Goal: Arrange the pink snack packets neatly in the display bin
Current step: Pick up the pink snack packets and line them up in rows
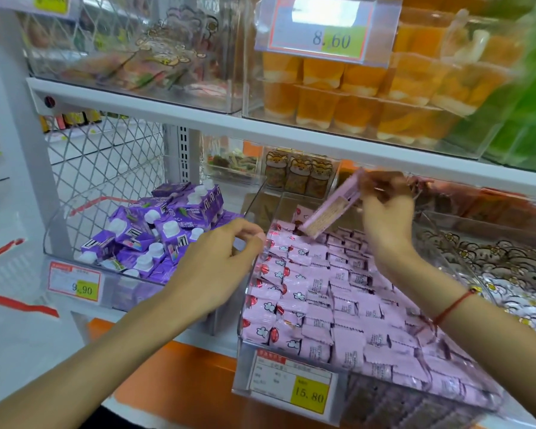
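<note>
A clear display bin on the lower shelf holds rows of pink snack packets, some face up with red and white print, others back side up. My right hand is raised over the bin's far end and pinches one pink packet, tilted on edge just above the pile. My left hand hovers at the bin's left wall with fingers curled; a pink tint shows at its fingertips, and I cannot tell whether they hold a packet.
A clear bin of purple cartons stands just to the left. To the right is a bin of white cartoon packets. The shelf above carries orange jelly cups. Small bear boxes sit behind the pink bin.
</note>
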`<state>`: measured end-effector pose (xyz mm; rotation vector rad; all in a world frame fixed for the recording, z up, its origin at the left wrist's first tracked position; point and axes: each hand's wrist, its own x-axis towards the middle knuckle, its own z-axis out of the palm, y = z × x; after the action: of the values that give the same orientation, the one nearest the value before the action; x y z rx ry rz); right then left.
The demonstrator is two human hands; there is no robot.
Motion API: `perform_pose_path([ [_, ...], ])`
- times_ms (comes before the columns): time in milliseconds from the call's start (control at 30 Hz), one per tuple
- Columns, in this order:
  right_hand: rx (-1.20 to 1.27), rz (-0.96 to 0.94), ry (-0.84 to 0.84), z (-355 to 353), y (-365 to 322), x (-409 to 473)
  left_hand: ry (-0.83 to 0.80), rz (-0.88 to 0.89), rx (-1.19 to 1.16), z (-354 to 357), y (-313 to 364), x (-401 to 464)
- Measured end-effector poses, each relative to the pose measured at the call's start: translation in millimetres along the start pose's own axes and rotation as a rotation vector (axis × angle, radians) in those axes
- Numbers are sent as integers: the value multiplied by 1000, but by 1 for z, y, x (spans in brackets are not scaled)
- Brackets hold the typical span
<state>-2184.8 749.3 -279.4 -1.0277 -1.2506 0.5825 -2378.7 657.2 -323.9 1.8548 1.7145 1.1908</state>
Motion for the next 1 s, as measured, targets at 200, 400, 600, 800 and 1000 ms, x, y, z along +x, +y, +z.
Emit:
perform_pose_path([
  [200,294,464,-95,-19,-19,-33,34,305,-72,0,23,-5],
  [400,405,723,-283,-18,-29,-52,58,421,-162,-1,33,-5],
  [600,-217,106,-678,-32,-27,-51,172,40,-502,-4,34,-2],
  [800,-403,-342,-736,-18,-23,-59,102,114,-372,3,29,1],
  [1000,-242,221,-459,-36,-11,-23,30,257,-92,-1,21,49],
])
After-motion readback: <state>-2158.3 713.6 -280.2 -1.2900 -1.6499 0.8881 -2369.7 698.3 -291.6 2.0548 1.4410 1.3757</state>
